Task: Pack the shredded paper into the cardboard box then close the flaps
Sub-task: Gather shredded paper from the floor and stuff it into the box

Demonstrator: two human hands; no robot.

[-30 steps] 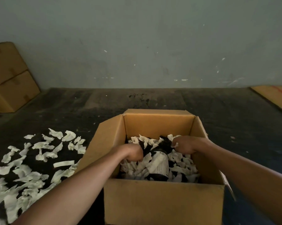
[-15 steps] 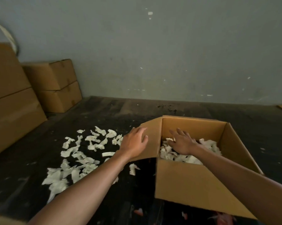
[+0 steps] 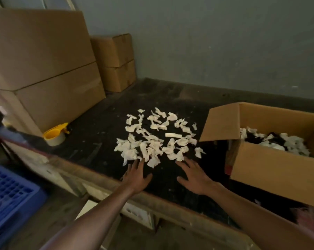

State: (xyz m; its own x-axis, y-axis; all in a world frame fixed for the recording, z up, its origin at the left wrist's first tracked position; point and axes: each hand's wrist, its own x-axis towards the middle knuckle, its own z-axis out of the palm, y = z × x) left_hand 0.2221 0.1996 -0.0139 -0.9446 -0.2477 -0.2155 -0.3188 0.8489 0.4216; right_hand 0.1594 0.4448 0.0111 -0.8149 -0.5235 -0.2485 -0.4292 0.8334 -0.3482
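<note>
I've swung both hands out of the open brown cardboard box [image 3: 271, 159] to the white shredded paper [image 3: 156, 139] scattered on the dark desk [image 3: 98, 141]. My left hand [image 3: 136, 175] and right hand [image 3: 194, 175], spread and empty, should cup inward from either side.

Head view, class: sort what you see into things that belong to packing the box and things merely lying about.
Belongs to the job:
shredded paper on the table
open cardboard box, partly filled
left hand and right hand, both open

Lying about:
stacked closed boxes
yellow tape dispenser
blue crate
</note>
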